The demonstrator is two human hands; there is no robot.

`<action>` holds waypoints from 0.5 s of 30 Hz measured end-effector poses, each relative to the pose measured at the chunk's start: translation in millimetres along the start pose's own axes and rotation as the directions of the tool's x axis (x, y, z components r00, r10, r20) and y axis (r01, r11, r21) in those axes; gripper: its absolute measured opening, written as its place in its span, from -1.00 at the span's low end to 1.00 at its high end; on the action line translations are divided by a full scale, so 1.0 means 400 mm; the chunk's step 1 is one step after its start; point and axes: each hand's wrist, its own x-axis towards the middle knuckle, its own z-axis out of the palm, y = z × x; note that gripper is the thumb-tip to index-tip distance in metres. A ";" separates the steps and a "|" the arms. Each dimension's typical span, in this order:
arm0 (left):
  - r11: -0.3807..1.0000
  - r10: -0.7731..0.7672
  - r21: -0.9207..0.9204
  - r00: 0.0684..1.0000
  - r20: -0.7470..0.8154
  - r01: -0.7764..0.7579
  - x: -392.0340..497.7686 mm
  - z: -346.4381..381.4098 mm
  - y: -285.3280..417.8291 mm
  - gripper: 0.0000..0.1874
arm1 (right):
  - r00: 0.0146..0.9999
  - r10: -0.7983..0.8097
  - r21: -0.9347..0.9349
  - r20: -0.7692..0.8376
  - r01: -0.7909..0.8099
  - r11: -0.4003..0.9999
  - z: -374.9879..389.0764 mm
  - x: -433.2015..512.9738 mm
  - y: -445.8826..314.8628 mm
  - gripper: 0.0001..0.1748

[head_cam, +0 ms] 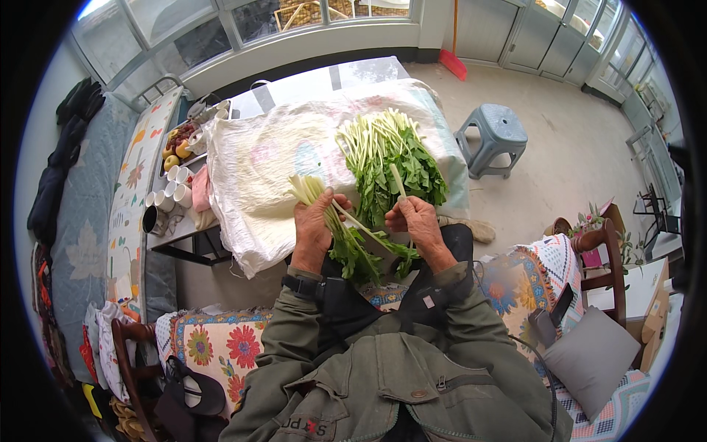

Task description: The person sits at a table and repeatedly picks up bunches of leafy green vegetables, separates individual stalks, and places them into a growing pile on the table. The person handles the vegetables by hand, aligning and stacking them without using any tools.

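My left hand (315, 229) grips a small bunch of leafy green vegetable (309, 190). Its pale stem ends fan out above the thumb, and its leaves hang below over my lap. Between the thumb and fingers of my right hand (415, 224) is a single pale green stalk (396, 178), pointing up and away from me. Just beyond that hand lies a large pile of the same greens (381, 154), stems to the far side and leaves towards me. The pile rests on a white woven sack (265, 204) spread over a table (359, 74).
At left, white cups (164, 200) and a tray of fruit (179, 146) stand beside the sack. A grey plastic stool (500, 130) is on the floor at right, with a red dustpan (453, 64) farther back. Around me is a wooden-armed seat with a floral cover (221, 345) and grey cushion (594, 362).
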 end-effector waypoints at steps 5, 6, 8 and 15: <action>0.994 0.102 -0.022 0.993 -0.064 -0.103 0.032 -0.076 0.087 -0.85 | 0.997 -0.024 0.131 -0.068 0.033 0.991 -0.102 0.025 -0.074 -0.74; 0.992 0.121 -0.027 0.991 -0.055 -0.123 0.035 -0.087 0.101 -0.85 | 0.997 -0.023 0.161 -0.074 0.035 0.986 -0.113 0.028 -0.085 -0.74; 0.993 0.106 -0.034 0.992 -0.075 -0.109 0.042 -0.106 0.129 -0.84 | 0.996 -0.009 0.191 -0.092 0.026 0.981 -0.132 0.035 -0.108 -0.77; 0.994 0.039 -0.103 0.999 -0.020 -0.041 0.049 -0.061 0.107 -0.87 | 0.997 0.003 0.141 -0.074 0.007 0.990 -0.084 0.049 -0.145 -0.70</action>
